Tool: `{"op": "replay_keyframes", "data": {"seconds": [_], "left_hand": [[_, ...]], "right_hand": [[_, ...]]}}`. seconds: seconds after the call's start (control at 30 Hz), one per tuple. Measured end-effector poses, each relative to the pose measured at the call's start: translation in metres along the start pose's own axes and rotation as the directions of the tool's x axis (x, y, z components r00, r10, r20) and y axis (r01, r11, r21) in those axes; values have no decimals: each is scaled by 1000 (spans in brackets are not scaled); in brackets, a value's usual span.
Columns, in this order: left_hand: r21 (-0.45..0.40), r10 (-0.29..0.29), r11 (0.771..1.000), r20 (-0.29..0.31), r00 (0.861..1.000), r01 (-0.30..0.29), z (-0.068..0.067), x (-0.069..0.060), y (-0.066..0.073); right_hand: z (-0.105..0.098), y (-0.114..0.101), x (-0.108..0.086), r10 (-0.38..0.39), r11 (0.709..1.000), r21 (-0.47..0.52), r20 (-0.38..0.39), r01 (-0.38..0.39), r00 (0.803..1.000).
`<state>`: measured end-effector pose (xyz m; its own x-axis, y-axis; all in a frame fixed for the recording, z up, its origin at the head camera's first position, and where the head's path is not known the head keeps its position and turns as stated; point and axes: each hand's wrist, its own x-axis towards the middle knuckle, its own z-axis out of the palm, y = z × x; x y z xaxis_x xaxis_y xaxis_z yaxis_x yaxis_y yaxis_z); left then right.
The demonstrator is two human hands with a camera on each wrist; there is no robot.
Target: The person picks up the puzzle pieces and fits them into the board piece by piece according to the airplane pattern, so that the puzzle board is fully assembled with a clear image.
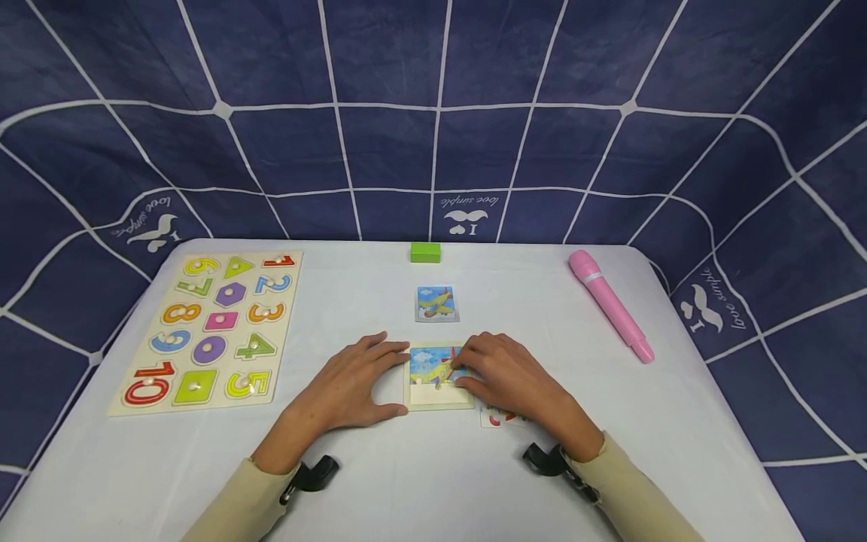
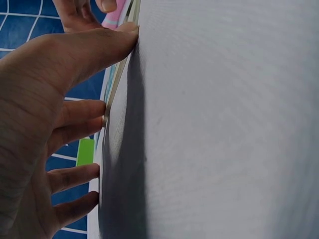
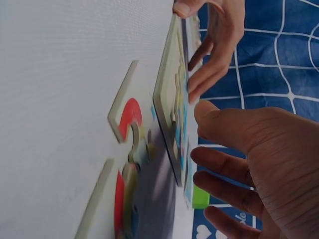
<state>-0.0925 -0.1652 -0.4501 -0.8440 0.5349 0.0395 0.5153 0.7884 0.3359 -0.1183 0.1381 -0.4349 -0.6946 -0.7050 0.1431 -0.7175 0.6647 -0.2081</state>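
A small wooden puzzle board (image 1: 440, 405) has airplane-and-sky pieces (image 1: 430, 365) in its upper part and a bare pale strip below. My left hand (image 1: 352, 380) touches the board's left edge, thumb near the lower corner and fingers higher up, as the left wrist view also shows at the board (image 2: 115, 82). Over the board's right side is my right hand (image 1: 511, 376), fingers bent loosely above the picture; whether they touch it is unclear. In the right wrist view nothing shows between its thumb (image 3: 224, 124) and fingers. Loose red-marked pieces (image 3: 130, 117) lie beside the board, partly under that hand.
An airplane picture card (image 1: 436, 304) lies behind the board, with a green block (image 1: 425, 253) farther back. A number-and-shape board (image 1: 226, 342) is at the left, a pink microphone-shaped object (image 1: 612, 307) at the right. Dark blue cloth hangs around the white table.
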Motion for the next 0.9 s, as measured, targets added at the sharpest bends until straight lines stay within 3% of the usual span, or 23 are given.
{"op": "replay_keyframes", "data": {"seconds": [0.43, 0.9], "left_hand": [[12, -3, 1000, 7, 1000, 2, 1, 1, 0], [-4, 8, 1000, 11, 1000, -8, 1, 0, -2]], "right_hand": [[-14, 6, -36, 32, 999, 6, -25, -32, 999], [-10, 4, -64, 75, 997, 29, -3, -75, 997]]}}
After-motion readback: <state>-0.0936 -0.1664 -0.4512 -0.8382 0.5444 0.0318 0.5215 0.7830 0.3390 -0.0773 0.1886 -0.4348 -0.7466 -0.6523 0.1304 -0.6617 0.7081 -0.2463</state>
